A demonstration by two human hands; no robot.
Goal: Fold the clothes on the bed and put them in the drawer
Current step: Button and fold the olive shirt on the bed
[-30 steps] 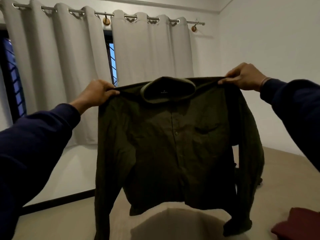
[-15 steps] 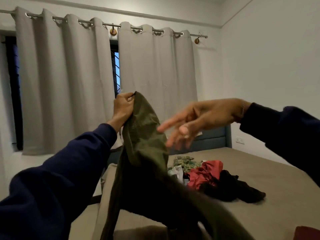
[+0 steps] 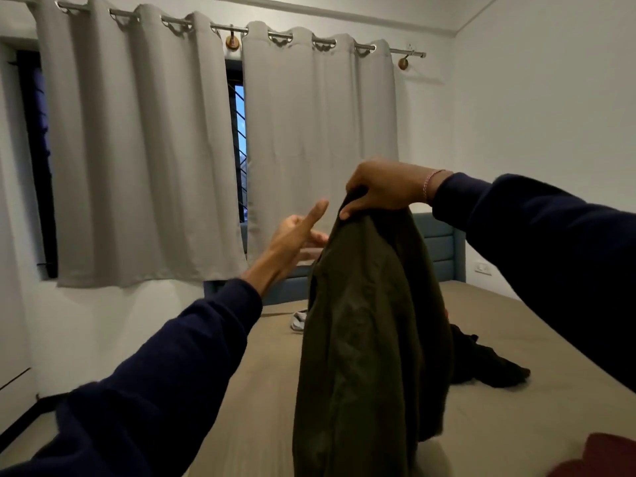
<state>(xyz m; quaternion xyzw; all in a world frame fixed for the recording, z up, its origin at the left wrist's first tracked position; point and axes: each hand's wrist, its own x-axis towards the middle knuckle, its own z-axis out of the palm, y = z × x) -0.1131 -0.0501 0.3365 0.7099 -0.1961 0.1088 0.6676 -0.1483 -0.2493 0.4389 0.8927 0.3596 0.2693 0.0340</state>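
- Fingers (image 3: 358, 187) of the right hand (image 3: 385, 187) curl over the top of a dark olive-green cloth shirt (image 3: 364, 339), with the thumb pressed against its near side, so the garment is pinched at its highest point
- Right forearm, in a dark navy sleeve (image 3: 537, 249), reaches in from the right edge at about chest height; a thin pink-and-white thread band (image 3: 430, 184) circles the wrist
- Left hand (image 3: 296, 235) holds nothing: its fingers are spread and mostly straight, one pointing up and forward, the others reaching toward the shirt's left edge; whether they touch the cloth cannot be told, as they are blurred
- Left arm stretches up from the lower left corner, also sleeved in navy
- Olive shirt hangs in the air above the beige bed (image 3: 268, 373), doubled lengthwise into a narrow, creased column whose lower end runs out of view at the bottom edge
- Black crumpled garment (image 3: 488, 366) lies on the bed just right of the hanging shirt
- Dark red cloth (image 3: 599, 456) shows at the lower right corner
- Pale grey eyelet curtains (image 3: 144, 149) hang on a metal rod behind
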